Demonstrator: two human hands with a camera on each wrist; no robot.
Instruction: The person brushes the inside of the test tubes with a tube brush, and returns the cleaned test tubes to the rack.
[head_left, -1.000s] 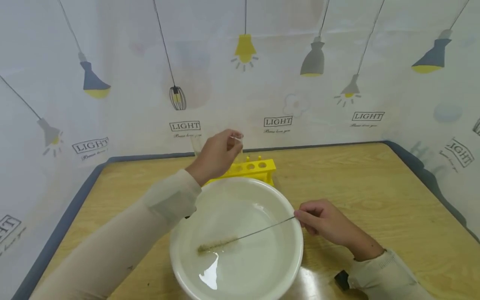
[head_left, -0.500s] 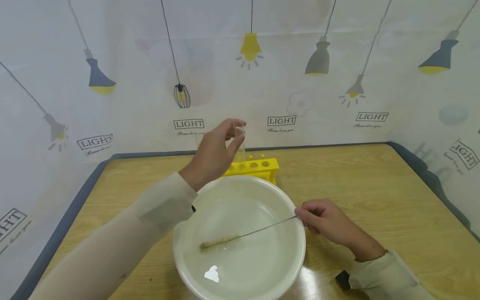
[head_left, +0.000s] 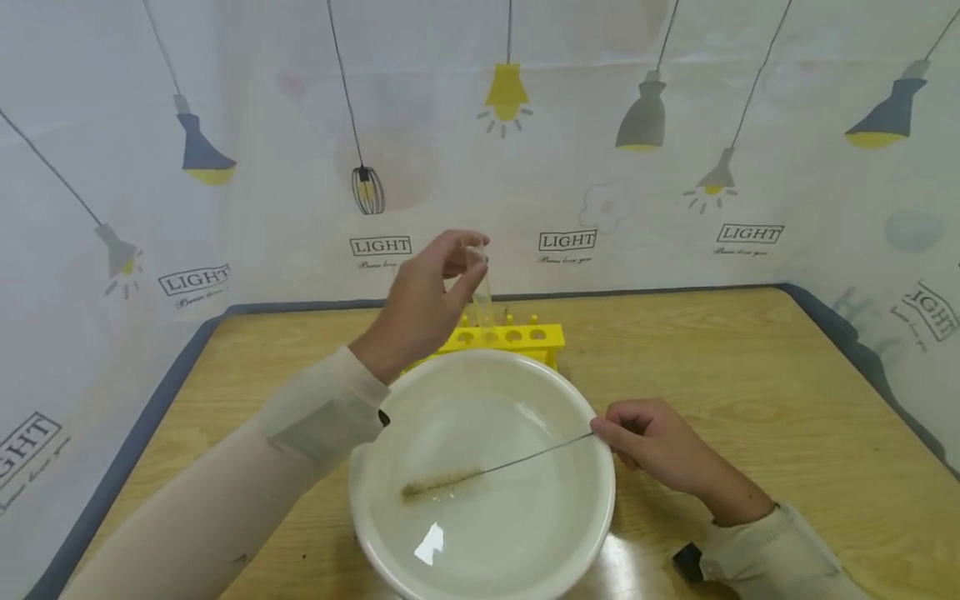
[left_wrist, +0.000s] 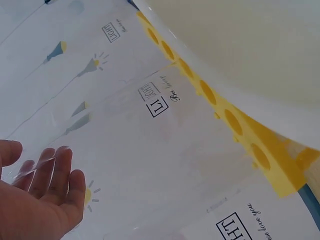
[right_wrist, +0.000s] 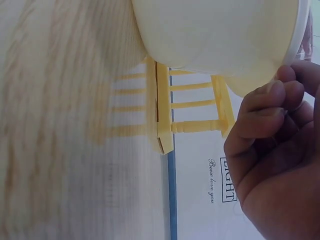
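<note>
My left hand [head_left: 427,296] pinches a clear test tube [head_left: 483,304] near its top, between thumb and fingers. The tube points downward, its lower end overlapping the holes of the yellow test tube rack [head_left: 551,336] behind the basin. In the left wrist view the fingers [left_wrist: 59,175] curve round the clear tube's edge. At the basin's right rim, my right hand [head_left: 663,446] pinches the wire handle of a test tube brush [head_left: 442,483]. Its bristle end lies in the water of the white basin [head_left: 603,521]. The right wrist view shows curled fingers [right_wrist: 260,120] beside the basin wall.
The basin covers the rack's front lower part in the head view. A wood-grain table [head_left: 750,375] spreads out around both, with a white printed curtain [head_left: 285,200] along its back and sides. A dark strap end [head_left: 687,562] hangs by the right sleeve.
My left hand has risen a little with the test tube, so more of the tube and the rack's holes shows. My right hand and the brush have stayed nearly still.
</note>
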